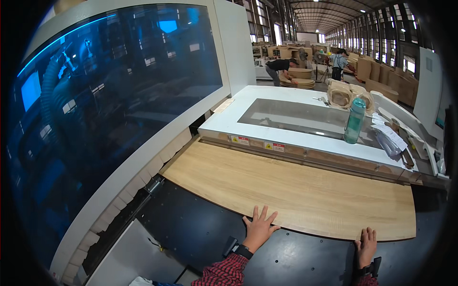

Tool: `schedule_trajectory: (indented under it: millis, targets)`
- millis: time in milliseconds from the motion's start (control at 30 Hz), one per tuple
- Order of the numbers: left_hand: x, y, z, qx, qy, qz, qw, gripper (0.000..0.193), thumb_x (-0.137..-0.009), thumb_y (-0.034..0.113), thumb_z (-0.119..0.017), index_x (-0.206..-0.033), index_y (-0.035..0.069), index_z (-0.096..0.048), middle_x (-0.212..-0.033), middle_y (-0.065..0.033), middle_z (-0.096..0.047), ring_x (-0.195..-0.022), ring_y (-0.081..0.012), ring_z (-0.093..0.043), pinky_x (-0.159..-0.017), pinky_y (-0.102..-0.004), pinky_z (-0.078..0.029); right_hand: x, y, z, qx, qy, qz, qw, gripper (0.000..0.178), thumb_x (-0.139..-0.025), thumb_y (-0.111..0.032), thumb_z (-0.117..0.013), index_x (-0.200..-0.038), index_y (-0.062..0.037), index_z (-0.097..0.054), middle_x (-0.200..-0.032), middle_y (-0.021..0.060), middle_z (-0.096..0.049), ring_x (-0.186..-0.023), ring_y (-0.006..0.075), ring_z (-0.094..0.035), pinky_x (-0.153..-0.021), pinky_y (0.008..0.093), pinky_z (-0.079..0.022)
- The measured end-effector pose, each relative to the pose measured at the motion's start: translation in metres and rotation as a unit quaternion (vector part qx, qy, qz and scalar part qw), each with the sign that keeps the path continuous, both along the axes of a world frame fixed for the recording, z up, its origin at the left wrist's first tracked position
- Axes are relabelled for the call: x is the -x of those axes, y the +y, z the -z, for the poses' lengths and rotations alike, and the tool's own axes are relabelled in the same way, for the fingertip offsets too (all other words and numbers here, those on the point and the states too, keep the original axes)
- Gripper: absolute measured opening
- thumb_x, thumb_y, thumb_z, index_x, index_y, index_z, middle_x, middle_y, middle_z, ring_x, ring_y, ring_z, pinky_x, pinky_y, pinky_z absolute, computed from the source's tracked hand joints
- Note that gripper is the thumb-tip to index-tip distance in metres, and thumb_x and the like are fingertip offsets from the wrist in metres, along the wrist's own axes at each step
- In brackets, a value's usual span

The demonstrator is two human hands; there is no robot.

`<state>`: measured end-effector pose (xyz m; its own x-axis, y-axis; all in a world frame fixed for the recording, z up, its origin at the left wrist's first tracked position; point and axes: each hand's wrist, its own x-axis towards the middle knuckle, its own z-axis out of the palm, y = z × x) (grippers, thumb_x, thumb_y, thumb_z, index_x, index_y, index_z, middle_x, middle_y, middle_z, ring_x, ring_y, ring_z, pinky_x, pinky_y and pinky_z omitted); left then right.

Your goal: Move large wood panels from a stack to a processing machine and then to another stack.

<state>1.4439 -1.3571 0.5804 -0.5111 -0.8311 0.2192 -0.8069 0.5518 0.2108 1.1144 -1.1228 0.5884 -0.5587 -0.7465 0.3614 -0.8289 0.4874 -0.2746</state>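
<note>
A long wood-grain board [305, 193] lies flat on the dark machine table [205, 224], its far edge along the front of the white machine housing [224, 121]. My left hand [260, 229] rests with fingers spread over the board's near edge, left of its middle. Toward the right end, my right hand [366, 247] lays its stretched fingers on that same edge, closer together. Neither hand is wrapped around anything. Dark bands circle both wrists, below checked red and black sleeves.
A tinted machine window [129, 81] fills the left, with a pale strip curtain [119, 200] beneath it. On the housing stand a green bottle [354, 121], papers and plastic wrap [389, 138]. Farther back, two people work among stacked wooden panels in a large hall.
</note>
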Motion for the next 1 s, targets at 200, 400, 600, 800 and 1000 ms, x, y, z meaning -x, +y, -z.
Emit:
schedule_trajectory:
  millis: [200, 400, 600, 800, 1000]
  targets:
    - [0.001, 0.001, -0.003, -0.008, -0.012, -0.008, 1.000, 0.054, -0.080, 0.052, -0.053, -0.127, 0.026, -0.047, -0.142, -0.0111, -0.029, -0.131, -0.0395, -0.020, -0.085, -0.0733, -0.023, 0.004, 0.001, 0.007, -0.002, 0.003, 0.003, 1.000, 0.056, -0.066, -0.004, -0.068, -0.119, -0.0037, -0.050, -0.129, 0.0164, -0.044, -0.124, 0.0376, -0.035, -0.100, 0.0412, -0.032]
    - [0.002, -0.001, -0.005, -0.011, -0.005, -0.007, 1.000, 0.054, -0.080, 0.051, -0.055, -0.127, 0.025, -0.047, -0.142, -0.0110, -0.029, -0.131, -0.0393, -0.020, -0.086, -0.0729, -0.022, 0.006, 0.001, 0.008, -0.024, 0.015, -0.005, 1.000, 0.058, -0.070, -0.005, -0.066, -0.124, -0.0035, -0.046, -0.132, 0.0170, -0.041, -0.126, 0.0389, -0.032, -0.100, 0.0433, -0.030]
    - [0.003, -0.003, -0.005, -0.023, -0.007, -0.009, 1.000, 0.054, -0.079, 0.051, -0.055, -0.127, 0.026, -0.048, -0.141, -0.0103, -0.030, -0.131, -0.0387, -0.020, -0.086, -0.0726, -0.023, 0.009, 0.000, 0.013, -0.036, 0.046, -0.010, 0.998, 0.057, -0.070, -0.006, -0.066, -0.124, -0.0029, -0.045, -0.131, 0.0171, -0.041, -0.125, 0.0390, -0.032, -0.099, 0.0438, -0.031]
    - [0.005, -0.003, -0.007, -0.023, -0.012, -0.017, 1.000, 0.054, -0.078, 0.051, -0.056, -0.126, 0.027, -0.049, -0.140, -0.0097, -0.032, -0.131, -0.0380, -0.020, -0.087, -0.0726, -0.022, 0.009, -0.005, 0.007, -0.064, 0.065, 0.000, 0.996, 0.055, -0.069, -0.010, -0.068, -0.119, -0.0025, -0.047, -0.130, 0.0170, -0.043, -0.123, 0.0397, -0.035, -0.094, 0.0446, -0.036]
    - [0.004, 0.000, -0.010, -0.034, -0.014, -0.022, 0.999, 0.054, -0.077, 0.051, -0.057, -0.125, 0.027, -0.049, -0.141, -0.0098, -0.032, -0.131, -0.0364, -0.021, -0.089, -0.0718, -0.022, 0.015, -0.004, 0.014, -0.051, 0.075, -0.016, 0.996, 0.055, -0.068, -0.011, -0.069, -0.118, -0.0032, -0.048, -0.127, 0.0173, -0.046, -0.119, 0.0410, -0.039, -0.090, 0.0454, -0.038]
